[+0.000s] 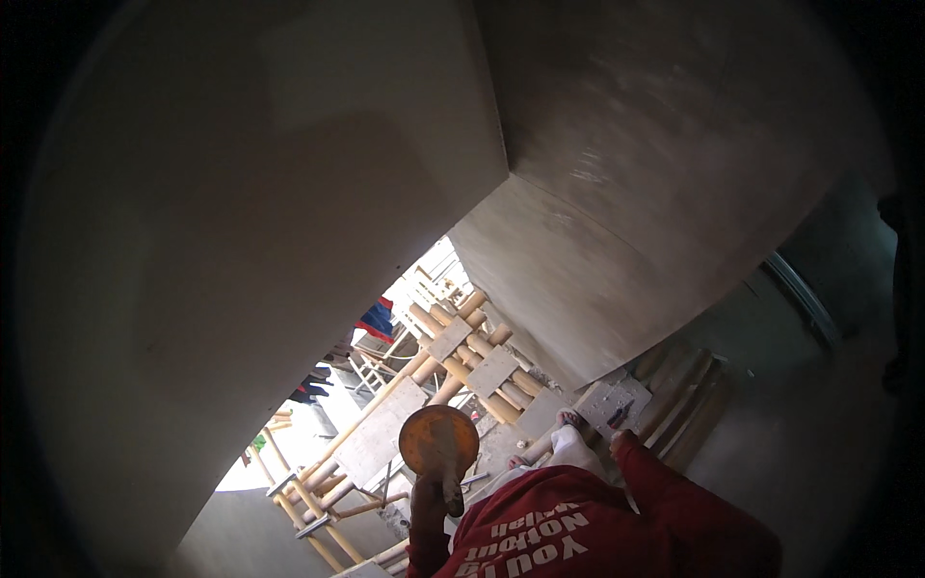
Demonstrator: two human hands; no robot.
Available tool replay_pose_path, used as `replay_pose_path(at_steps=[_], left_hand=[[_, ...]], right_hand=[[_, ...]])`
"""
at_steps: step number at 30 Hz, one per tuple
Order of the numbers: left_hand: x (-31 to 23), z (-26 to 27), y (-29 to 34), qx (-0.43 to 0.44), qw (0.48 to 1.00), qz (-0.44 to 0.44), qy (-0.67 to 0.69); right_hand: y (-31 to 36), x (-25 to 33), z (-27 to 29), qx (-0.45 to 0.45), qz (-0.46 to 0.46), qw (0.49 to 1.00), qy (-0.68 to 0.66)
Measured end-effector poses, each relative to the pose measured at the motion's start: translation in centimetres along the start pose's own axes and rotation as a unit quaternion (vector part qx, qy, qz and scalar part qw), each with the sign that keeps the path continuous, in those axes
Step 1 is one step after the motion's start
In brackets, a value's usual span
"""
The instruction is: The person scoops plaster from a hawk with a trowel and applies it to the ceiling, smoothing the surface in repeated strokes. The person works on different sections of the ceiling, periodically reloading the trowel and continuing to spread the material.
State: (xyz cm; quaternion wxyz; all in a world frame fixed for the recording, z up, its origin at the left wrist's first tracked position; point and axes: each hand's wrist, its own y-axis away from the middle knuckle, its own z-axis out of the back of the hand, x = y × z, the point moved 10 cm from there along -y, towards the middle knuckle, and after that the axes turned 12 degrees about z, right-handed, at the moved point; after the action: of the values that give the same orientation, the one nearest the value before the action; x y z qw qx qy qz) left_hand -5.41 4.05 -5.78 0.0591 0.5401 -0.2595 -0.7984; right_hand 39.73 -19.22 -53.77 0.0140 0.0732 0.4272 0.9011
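- We see the left hand [429, 496] closed around the underside of a round orange-brown disc [416, 438], low in the view and near its middle; a greyish-brown streak runs down the disc's face toward the fingers.
- We find the right hand [617, 441] at the end of its sleeve, small and partly hidden, just beside a pale grey plate [599, 403]. A dark slim piece [620, 414] shows on that plate. We cannot tell whether the hand grasps either one.
- Between the two hands, we look down on the red sweatshirt [617, 525] with white lettering, a pale trouser leg [575, 451] and a bare foot [568, 418].
- Around and below the disc, we see a platform of yellow-brown poles [424, 368], some laid across others, with flat grey boards [381, 438] resting on them.
- To the right of the grey plate, we make out long planks [689, 409] lying side by side in shadow.
- Farther out, a blue and red cloth [378, 320] shows in the bright gap beyond the poles.
- Above everything, broad grey-brown surfaces [260, 222] meet at a corner and fill most of our view; at the far right we see a shiny metal strip [805, 294].
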Motion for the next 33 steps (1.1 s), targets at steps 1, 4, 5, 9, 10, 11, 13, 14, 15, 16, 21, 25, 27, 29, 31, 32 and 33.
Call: replay_pose_path(at_steps=[1, 4, 5, 9, 10, 11, 13, 14, 15, 16, 21, 25, 27, 29, 31, 32, 33], left_hand=[[1.4, 0.0, -0.7, 0.009, 0.999, 0.043, 0.029], [3.9, -0.2, -2.8, 0.050, 0.962, 0.102, 0.247], [3.3, 0.4, -3.3, 0.023, 0.984, 0.061, 0.167], [3.0, -0.5, -4.1, 0.094, 0.976, 0.087, 0.178], [1.8, -0.2, -3.9, 0.076, 0.993, 0.033, 0.083], [0.7, 0.0, -3.5, 0.054, 0.998, -0.021, -0.005], [-0.2, 0.1, -2.9, 0.053, 0.997, -0.055, -0.023], [-0.6, 0.2, -2.7, 0.052, 0.996, -0.070, -0.029], [-0.7, 0.0, -2.7, 0.058, 0.994, -0.078, -0.040], [-0.9, -0.2, -2.7, 0.065, 0.993, -0.087, -0.051], [4.8, -1.7, -4.1, 0.126, 0.861, 0.227, 0.437], [3.2, -0.1, -3.7, 0.094, 0.973, 0.098, 0.185], [2.0, 0.1, -3.3, 0.086, 0.996, 0.017, 0.019], [1.7, 0.2, -3.1, 0.083, 0.995, -0.012, -0.045], [2.2, 0.8, -3.0, 0.058, 0.998, 0.005, -0.024], [2.0, 1.1, -3.0, 0.038, 0.999, -0.007, -0.014], [1.2, 1.3, -2.6, 0.010, 0.996, -0.057, -0.071]], right_hand=[[0.7, 0.2, -0.9, 0.000, 0.008, 1.000, 0.009], [2.1, 1.9, -2.2, -0.009, 0.060, 0.980, 0.192], [2.4, 1.6, -1.9, -0.044, 0.026, 0.990, 0.129], [2.7, 2.5, -2.2, -0.097, -0.002, 0.994, -0.051], [3.1, 2.2, -1.7, -0.177, -0.022, 0.957, -0.230], [3.4, 2.0, -1.2, -0.244, -0.029, 0.900, -0.359], [4.0, 2.8, -0.4, -0.294, -0.017, 0.860, -0.417], [4.4, 2.8, -0.5, -0.298, -0.039, 0.848, -0.436], [4.9, 2.5, -1.1, -0.292, -0.089, 0.822, -0.482], [5.2, 2.8, -0.4, -0.308, -0.082, 0.822, -0.472], [6.2, 2.3, -3.9, -0.276, -0.160, 0.739, -0.594], [4.6, 2.4, -6.1, -0.269, -0.068, 0.866, -0.416], [4.5, 2.8, -5.4, -0.348, 0.016, 0.862, -0.367], [4.2, 1.0, -8.1, -0.282, -0.092, 0.851, -0.432], [5.3, 0.0, -10.2, -0.196, -0.218, 0.823, -0.486], [5.6, 0.4, -8.5, -0.212, -0.187, 0.849, -0.447], [6.2, 0.6, -7.1, -0.211, -0.176, 0.872, -0.406]])
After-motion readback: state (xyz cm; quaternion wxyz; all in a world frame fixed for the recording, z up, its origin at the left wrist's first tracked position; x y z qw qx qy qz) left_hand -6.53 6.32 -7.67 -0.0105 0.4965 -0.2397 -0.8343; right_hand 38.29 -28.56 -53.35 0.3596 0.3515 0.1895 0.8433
